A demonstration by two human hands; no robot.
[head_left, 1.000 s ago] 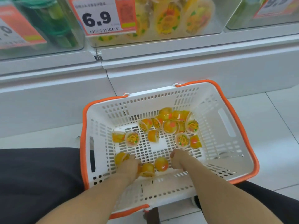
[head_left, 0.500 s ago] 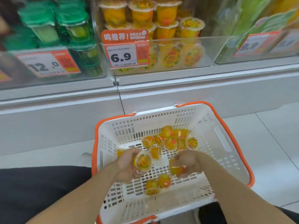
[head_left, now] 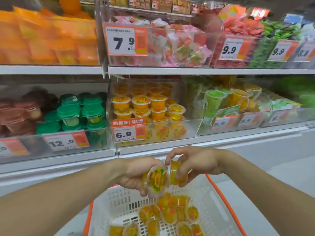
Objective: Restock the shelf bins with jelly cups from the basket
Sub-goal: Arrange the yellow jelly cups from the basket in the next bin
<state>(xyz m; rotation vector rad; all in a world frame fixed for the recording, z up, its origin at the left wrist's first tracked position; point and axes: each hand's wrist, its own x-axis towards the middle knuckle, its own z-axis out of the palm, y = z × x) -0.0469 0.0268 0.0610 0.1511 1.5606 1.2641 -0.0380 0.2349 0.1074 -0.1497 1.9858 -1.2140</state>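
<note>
Orange plastic jelly cups (head_left: 156, 182), one gripped in each hand, left hand (head_left: 136, 174) and right hand (head_left: 194, 164), mid-frame, lifted toward clear shelf bin (head_left: 170, 132) above white basket (head_left: 216, 201).

Basket (head_left: 215, 204): I see white lattice walls, orange rim.
Jelly cups (head_left: 170, 212): clear, orange-yellow jelly, lids with orange, green and red fruit print.
Price tag (head_left: 128, 132): orange and white, black "6.9".
Neighbouring cups (head_left: 81, 111): green lids.
</note>
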